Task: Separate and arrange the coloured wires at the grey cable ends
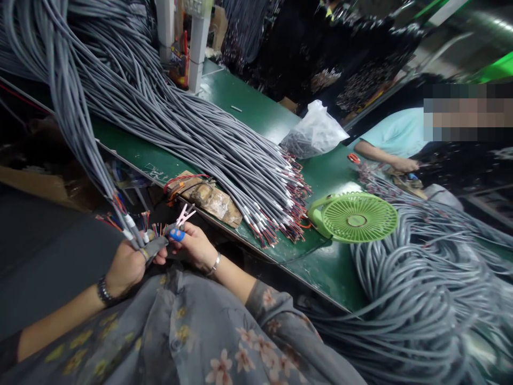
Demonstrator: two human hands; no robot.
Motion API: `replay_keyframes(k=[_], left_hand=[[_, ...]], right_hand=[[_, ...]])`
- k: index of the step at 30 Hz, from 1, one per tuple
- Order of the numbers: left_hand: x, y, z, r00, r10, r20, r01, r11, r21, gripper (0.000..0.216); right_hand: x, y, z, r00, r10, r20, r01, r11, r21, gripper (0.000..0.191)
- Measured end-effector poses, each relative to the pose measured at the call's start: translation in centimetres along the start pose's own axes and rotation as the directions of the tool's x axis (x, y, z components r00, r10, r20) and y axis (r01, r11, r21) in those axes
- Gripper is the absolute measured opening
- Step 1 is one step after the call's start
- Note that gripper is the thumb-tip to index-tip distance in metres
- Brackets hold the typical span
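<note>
My left hand (127,267) is closed around the ends of several grey cables (132,227), which have white bands and coloured wires fanning out. Grey material with a yellowish band covers its thumb. Close beside it, my right hand (196,247) is closed, with blue tape around one finger. A small tool with pale pink, crossed handles (185,215) sticks up from its grip; its working end is hidden. Short bare-tipped wires (159,229) stand up between the two hands. The held cables hang down from the large bundle at the upper left.
A thick bundle of grey cables (192,128) lies across the green table (248,115). Near its edge is a taped cardboard piece (210,200). A green fan (356,218), a plastic bag (315,131) and coiled cables (417,289) lie right. A co-worker's hand (404,164) works beyond.
</note>
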State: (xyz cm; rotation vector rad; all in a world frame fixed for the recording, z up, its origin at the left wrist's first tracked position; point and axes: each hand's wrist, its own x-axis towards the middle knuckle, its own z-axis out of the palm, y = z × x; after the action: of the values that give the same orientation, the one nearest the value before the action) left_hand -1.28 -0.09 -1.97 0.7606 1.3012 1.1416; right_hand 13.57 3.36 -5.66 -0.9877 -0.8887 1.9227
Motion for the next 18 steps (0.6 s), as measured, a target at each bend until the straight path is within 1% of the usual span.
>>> replay_keyframes(k=[2, 5, 8, 12, 14, 18], left_hand=[[0.0, -0.3, -0.2, 1.0, 0.004, 0.027, -0.005, 0.999, 0.039, 0.024], [0.0, -0.4, -0.4, 1.0, 0.0, 0.024, -0.002, 0.998, 0.064, 0.025], [0.0, -0.3, -0.3, 1.0, 0.008, 0.01, -0.008, 0.998, 0.058, 0.026], [0.0, 0.0, 0.0, 1.0, 0.006, -0.022, -0.006, 1.0, 0.024, 0.023], [0.1, 0.1, 0.2, 1.0, -0.002, -0.025, 0.002, 1.0, -0.002, 0.022], [0.4, 0.4, 0.0, 1.0, -0.021, 0.022, 0.022, 0.999, -0.039, 0.02]], right_hand=[[0.1, -0.1, 0.2, 1.0, -0.004, -0.011, 0.004, 1.0, -0.008, 0.051], [-0.1, -0.3, 0.5, 0.998, -0.028, -0.05, 0.026, 0.999, -0.044, 0.046], [-0.4, -0.3, 0.5, 0.995, -0.047, -0.089, 0.042, 0.997, -0.063, 0.047], [-0.4, 0.1, 0.3, 0.994, -0.051, -0.1, 0.046, 0.997, -0.054, 0.049], [-0.3, 0.4, 0.1, 0.996, -0.043, -0.083, 0.042, 0.999, -0.016, 0.048], [0.0, 0.9, -0.2, 0.999, -0.01, 0.031, 0.006, 0.994, 0.109, 0.051]])
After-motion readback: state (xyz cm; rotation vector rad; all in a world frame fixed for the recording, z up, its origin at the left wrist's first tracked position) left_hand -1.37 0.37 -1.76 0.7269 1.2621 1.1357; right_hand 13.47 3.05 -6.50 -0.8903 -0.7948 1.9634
